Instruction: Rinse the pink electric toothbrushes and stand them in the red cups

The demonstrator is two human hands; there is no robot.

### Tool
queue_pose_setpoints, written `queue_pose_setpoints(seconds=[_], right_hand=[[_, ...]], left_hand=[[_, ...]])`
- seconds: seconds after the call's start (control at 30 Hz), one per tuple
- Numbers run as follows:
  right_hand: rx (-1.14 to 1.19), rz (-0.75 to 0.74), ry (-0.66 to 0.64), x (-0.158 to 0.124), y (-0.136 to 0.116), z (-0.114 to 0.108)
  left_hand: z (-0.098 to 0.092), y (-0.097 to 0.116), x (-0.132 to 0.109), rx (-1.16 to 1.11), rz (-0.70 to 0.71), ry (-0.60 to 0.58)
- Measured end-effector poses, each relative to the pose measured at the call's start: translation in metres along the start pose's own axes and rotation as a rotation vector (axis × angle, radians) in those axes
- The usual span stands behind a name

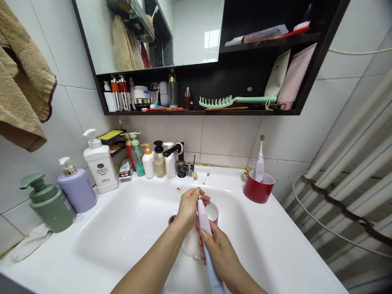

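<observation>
**Both hands on an electric toothbrush over the sink**

In the lower centre of the frame I see both hands together above the white sink [275, 245]. They hold one electric toothbrush [203, 218], pale in colour. It stands almost upright and leans a little to the upper left, with its small brush head just in front of the faucet [179, 157].

My left hand [189, 205] is closed around the upper part of the handle, fingers pinched near the neck. My right hand [221, 252] is lower and wraps firmly around the bottom part of the same handle. Just behind the toothbrush, touching the hands, is a cup [192, 244], white outside with a reddish rim. I cannot tell which hand carries it.

To the right of the centre, on the sink edge, a red cup [257, 188] stands with a second toothbrush [260, 161] upright inside it. Small pump bottles stand in a row beside the faucet on its left.

At the left of the frame three bigger bottles stand in a line: a green bottle [50, 204], a purple bottle [77, 188] and a white bottle [100, 165]. A brown towel [21, 81] hangs in the upper left corner. In the upper middle a dark shelf [199, 112] carries tubes, jars and a green comb [235, 101].
</observation>
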State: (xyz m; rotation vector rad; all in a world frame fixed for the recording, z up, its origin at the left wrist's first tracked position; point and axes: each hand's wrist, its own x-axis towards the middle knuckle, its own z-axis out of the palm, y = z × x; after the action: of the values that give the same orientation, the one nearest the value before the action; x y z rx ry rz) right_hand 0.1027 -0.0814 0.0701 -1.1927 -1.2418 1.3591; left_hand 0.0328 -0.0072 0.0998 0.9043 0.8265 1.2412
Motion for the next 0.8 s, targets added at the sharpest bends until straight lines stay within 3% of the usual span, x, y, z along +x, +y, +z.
queue_pose_setpoints(seconds=[0.3,0.67,0.8], right_hand=[[0.251,0.057,-0.119,-0.0049,-0.0081,0.0004],[0.010,-0.051,0.013,0.0022,-0.0037,-0.0029],[0.080,0.020,-0.051,0.0002,-0.0023,-0.0017]], left_hand=[[0.0008,0.0073,-0.0041,-0.183,-0.124,-0.100],[-0.0010,0.0031,-0.0021,-0.009,-0.065,-0.082],[-0.0009,-0.0018,-0.0006,-0.025,-0.073,-0.063]])
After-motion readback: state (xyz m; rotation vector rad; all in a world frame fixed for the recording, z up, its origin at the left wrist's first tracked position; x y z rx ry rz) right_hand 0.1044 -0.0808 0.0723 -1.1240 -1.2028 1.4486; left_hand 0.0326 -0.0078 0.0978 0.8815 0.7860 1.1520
